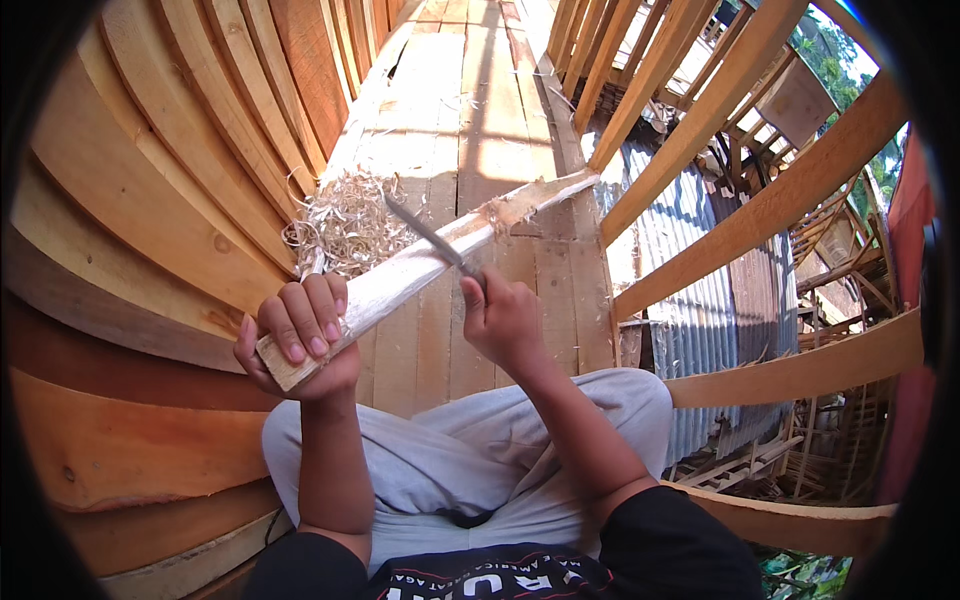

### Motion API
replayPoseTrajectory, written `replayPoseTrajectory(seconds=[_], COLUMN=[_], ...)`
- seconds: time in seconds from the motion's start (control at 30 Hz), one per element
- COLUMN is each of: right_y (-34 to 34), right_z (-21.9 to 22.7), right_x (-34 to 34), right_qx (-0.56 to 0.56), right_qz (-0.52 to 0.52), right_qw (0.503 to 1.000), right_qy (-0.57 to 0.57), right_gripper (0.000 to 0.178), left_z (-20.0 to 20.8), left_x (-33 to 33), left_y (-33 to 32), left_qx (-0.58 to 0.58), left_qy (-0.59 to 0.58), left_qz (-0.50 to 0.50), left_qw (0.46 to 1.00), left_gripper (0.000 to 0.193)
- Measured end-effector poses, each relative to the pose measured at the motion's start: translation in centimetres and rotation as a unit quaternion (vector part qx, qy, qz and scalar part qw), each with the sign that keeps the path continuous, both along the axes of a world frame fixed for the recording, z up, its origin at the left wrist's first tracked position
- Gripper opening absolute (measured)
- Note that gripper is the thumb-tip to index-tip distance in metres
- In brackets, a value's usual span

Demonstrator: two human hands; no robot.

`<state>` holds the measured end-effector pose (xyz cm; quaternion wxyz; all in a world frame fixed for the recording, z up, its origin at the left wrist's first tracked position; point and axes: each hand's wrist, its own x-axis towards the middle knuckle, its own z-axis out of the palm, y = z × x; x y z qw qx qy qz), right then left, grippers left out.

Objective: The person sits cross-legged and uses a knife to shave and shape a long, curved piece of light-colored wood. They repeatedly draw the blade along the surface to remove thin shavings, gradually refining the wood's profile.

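A long pale piece of wood (405,278) slants up and to the right above my crossed legs, its far end near the railing posts. My left hand (303,328) is wrapped round its squared near end. In my right hand (508,318) is a knife (430,234), gripped by the handle, which my fingers mostly hide. The blade points up and left and lies across the wood's upper side; whether its edge touches, I cannot tell. Brown, rough bark-like patches show on the wood's far part, beyond the whiter, smooth stretch near my hands.
A heap of curled wood shavings (350,222) lies against the plank wall (170,190) at left. The plank floor (420,110) runs ahead with scattered shavings. Wooden railing slats (690,130) stand close on the right, with corrugated metal sheets (700,300) below them.
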<state>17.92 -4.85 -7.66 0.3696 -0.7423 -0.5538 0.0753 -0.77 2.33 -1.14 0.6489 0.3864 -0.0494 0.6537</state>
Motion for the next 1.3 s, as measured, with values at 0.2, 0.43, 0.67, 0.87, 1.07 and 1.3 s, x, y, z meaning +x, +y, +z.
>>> replayPoseTrajectory(seconds=[0.2,0.43,0.67,0.87,1.07,1.3], right_y=[1.2,-0.2,-0.1,0.7,0.9,1.0], right_z=[0.6,0.6,0.7,0.9,0.9,1.5], right_x=[2.1,0.6,0.5,1.0,0.6,1.9], right_qx=[-0.026,0.028,0.026,-0.038,-0.025,-0.041], right_qz=[-0.077,0.108,0.102,-0.063,-0.057,-0.006], right_qw=[0.996,0.991,0.992,0.997,0.998,0.999], right_qy=[0.033,-0.071,-0.069,-0.012,-0.008,0.018], right_gripper=[0.036,0.037,0.037,0.035,0.038,0.045], left_z=[-0.1,-0.3,-0.2,-0.4,-0.3,-0.2], left_x=[-0.1,-0.3,-0.4,-0.4,-0.4,-0.5], left_y=[0.0,0.0,0.2,0.3,0.4,0.4], left_qx=[-0.017,-0.019,-0.024,-0.033,-0.043,-0.039], left_qy=[-0.005,-0.003,0.001,-0.001,0.005,0.007], left_qz=[0.002,-0.002,0.005,0.01,0.014,0.01], left_qw=[1.0,1.0,1.0,0.999,0.999,0.999], left_gripper=[0.043,0.042,0.042,0.043,0.042,0.043])
